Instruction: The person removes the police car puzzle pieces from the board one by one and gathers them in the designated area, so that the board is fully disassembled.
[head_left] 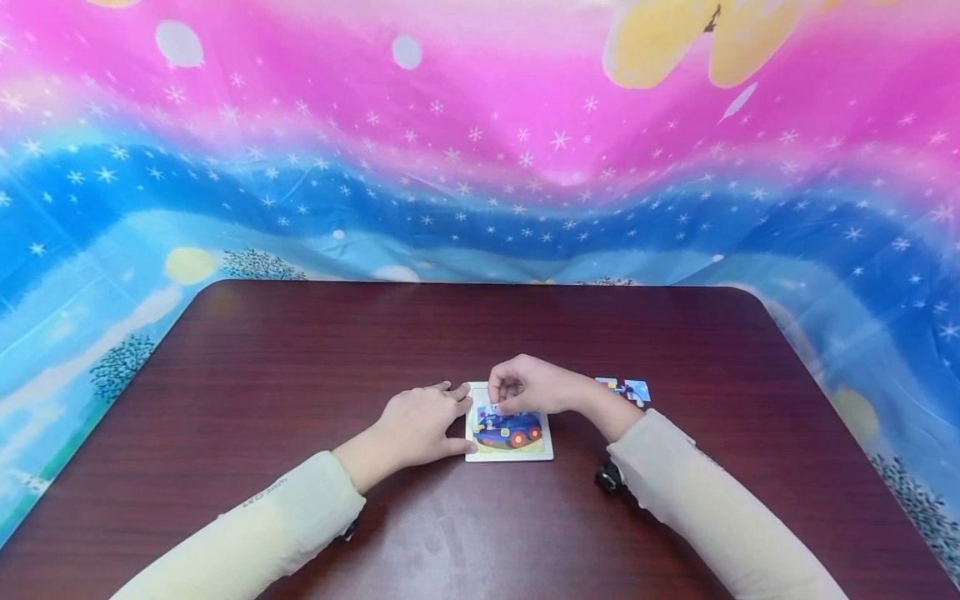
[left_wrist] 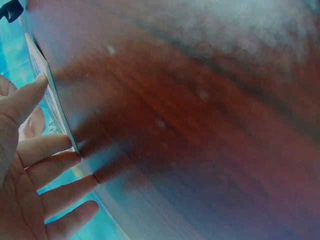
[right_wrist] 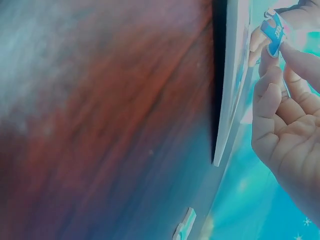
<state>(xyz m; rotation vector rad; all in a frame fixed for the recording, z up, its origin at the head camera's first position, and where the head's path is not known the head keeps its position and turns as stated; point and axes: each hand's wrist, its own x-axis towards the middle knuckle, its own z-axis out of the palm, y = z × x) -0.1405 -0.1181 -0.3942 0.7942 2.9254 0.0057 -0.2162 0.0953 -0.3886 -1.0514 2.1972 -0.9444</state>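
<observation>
A jigsaw puzzle board (head_left: 510, 456) with a pale frame and a blue car picture lies on the table. At its left edge is my left hand (head_left: 423, 427), thumb and fingers spread and touching the frame. In the left wrist view, the fingers (left_wrist: 62, 167) reach out fairly straight along the board's edge (left_wrist: 61, 107). Above the board's upper part, my right hand (head_left: 536, 385) pinches a puzzle piece (right_wrist: 274, 36) between thumb and index finger. The piece is blue with some lettering and is held tilted over the board in the right wrist view. My right hand hides the board's upper right.
Several loose puzzle pieces (head_left: 636, 391) lie on the table to the right of the board, partly behind the right forearm. The dark red wooden table (head_left: 337, 333) ends at a patterned pink and blue cloth (head_left: 480, 167).
</observation>
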